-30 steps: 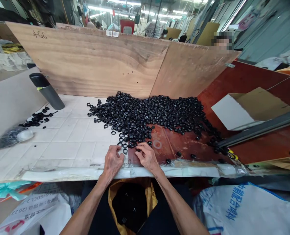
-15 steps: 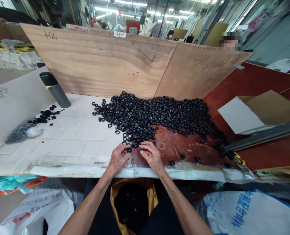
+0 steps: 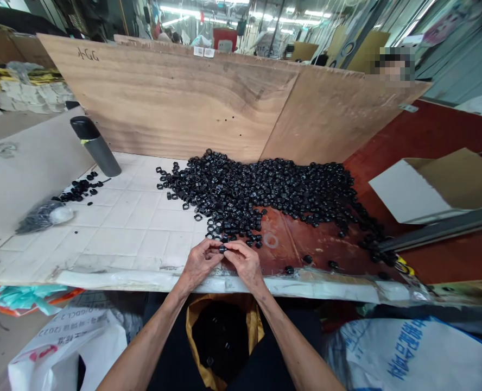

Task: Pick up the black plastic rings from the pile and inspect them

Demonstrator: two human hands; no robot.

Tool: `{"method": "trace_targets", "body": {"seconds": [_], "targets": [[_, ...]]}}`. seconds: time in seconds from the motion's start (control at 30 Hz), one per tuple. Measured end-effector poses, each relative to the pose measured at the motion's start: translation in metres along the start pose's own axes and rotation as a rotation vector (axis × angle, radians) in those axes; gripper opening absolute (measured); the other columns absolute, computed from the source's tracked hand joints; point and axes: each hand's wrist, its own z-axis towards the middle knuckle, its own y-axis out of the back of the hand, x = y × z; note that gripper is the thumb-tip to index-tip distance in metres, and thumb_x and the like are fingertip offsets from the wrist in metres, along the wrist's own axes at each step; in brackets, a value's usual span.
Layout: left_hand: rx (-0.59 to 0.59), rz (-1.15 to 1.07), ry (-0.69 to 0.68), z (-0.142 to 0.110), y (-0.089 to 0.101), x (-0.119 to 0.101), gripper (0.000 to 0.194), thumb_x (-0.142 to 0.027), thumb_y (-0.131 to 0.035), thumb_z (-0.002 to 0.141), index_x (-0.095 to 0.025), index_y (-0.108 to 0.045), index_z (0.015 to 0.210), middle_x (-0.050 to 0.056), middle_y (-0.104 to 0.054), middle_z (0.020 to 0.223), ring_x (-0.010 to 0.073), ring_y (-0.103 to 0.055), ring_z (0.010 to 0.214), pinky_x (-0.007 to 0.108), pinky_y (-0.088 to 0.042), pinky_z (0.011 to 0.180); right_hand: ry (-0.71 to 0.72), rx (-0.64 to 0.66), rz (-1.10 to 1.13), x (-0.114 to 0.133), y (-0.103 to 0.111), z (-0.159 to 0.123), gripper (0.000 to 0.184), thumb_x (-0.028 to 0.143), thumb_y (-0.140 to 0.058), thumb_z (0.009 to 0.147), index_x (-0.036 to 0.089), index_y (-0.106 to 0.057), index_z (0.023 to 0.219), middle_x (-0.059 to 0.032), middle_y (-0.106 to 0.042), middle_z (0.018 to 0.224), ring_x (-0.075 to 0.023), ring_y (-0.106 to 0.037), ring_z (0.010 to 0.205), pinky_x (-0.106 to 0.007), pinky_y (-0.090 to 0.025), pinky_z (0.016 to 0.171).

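My left hand (image 3: 200, 263) and my right hand (image 3: 245, 263) are near the front edge of the worktop (image 3: 131, 228). A small black piece (image 3: 222, 248) is right between them. I pinch it with the fingers of both hands, one hand on each side, with the tips close together. Just past my hands is a big pile of black rings (image 3: 273, 187). The worktop is white on my left and red on my right. A yellow bag (image 3: 192, 326) sits open below me with dark things inside. A gray bottle (image 3: 100, 152) is at the back left.
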Motion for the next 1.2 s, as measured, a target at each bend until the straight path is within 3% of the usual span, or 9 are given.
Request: {"method": "trace_targets", "body": {"seconds": [0.2, 0.33, 0.47, 0.6, 0.77, 0.97, 1.2], "targets": [[0.016, -0.004, -0.036, -0.002, -0.001, -0.002, 0.027, -0.029, -0.075, 0.083, -0.016, -0.067, 0.105, 0.004, -0.072, 0.098, 0.0168, -0.072, 0.086, 0.028, -0.059, 0.079, -0.020, -0.007, -0.145, 0.001, -0.002, -0.001, 0.018, 0.034, -0.067, 0.090, 0.020, -0.074, 0.098, -0.0044, -0.074, 0.087, -0.0164, -0.068, 0.070, -0.025, -0.054, 0.065], [0.037, 0.018, -0.061, -0.004, -0.001, -0.003, 0.023, -0.024, -0.072, 0.083, -0.016, -0.069, 0.105, 0.004, -0.071, 0.099, 0.0160, -0.071, 0.085, 0.029, -0.059, 0.080, 0.020, 0.006, -0.383, -0.002, -0.004, -0.002, 0.034, 0.040, -0.056, 0.097, 0.018, -0.066, 0.072, -0.0008, -0.064, 0.061, -0.0131, -0.057, 0.054, -0.024, -0.043, 0.056], [0.085, 0.045, -0.064, -0.005, -0.002, -0.005, 0.021, -0.021, -0.070, 0.084, -0.016, -0.070, 0.104, 0.005, -0.071, 0.100, 0.0164, -0.070, 0.086, 0.029, -0.058, 0.081, 0.091, -0.008, -0.561, -0.002, -0.004, -0.002, 0.046, 0.040, -0.049, 0.100, 0.019, -0.056, 0.060, 0.0003, -0.056, 0.054, -0.0119, -0.048, 0.052, -0.025, -0.035, 0.057], [0.058, 0.019, -0.030, -0.005, -0.002, -0.008, 0.021, -0.023, -0.071, 0.084, -0.016, -0.068, 0.104, 0.004, -0.072, 0.096, 0.0161, -0.071, 0.083, 0.028, -0.057, 0.078, 0.057, 0.025, -0.483, 0.005, -0.002, -0.004, 0.050, 0.043, -0.051, 0.099, 0.020, -0.048, 0.055, 0.0023, -0.049, 0.050, -0.0111, -0.044, 0.050, -0.025, -0.034, 0.055], [0.024, -0.029, -0.011, -0.006, -0.001, -0.014, 0.024, -0.027, -0.074, 0.084, -0.016, -0.066, 0.104, 0.003, -0.073, 0.088, 0.0154, -0.071, 0.077, 0.027, -0.057, 0.075, -0.029, 0.141, -0.315, 0.011, 0.004, -0.004, 0.043, 0.044, -0.053, 0.097, 0.020, -0.054, 0.061, 0.0018, -0.054, 0.056, -0.0122, -0.048, 0.053, -0.024, -0.038, 0.054], [0.051, -0.058, -0.007, -0.006, -0.001, -0.008, 0.025, -0.027, -0.072, 0.086, -0.015, -0.066, 0.108, 0.006, -0.075, 0.095, 0.0176, -0.073, 0.084, 0.029, -0.057, 0.080, -0.090, 0.074, -0.220, 0.005, 0.002, -0.003, 0.025, 0.043, -0.063, 0.091, 0.019, -0.068, 0.092, 0.0006, -0.063, 0.069, -0.0135, -0.054, 0.056, -0.023, -0.043, 0.053], [0.074, 0.090, -0.098, -0.006, 0.000, -0.009, 0.021, -0.022, -0.067, 0.087, -0.017, -0.069, 0.108, 0.005, -0.070, 0.100, 0.0164, -0.069, 0.085, 0.029, -0.057, 0.081, 0.067, 0.055, -0.478, 0.004, -0.002, -0.001, 0.047, 0.039, -0.047, 0.101, 0.019, -0.052, 0.058, 0.0030, -0.048, 0.054, -0.0109, -0.045, 0.053, -0.025, -0.035, 0.056]]}}
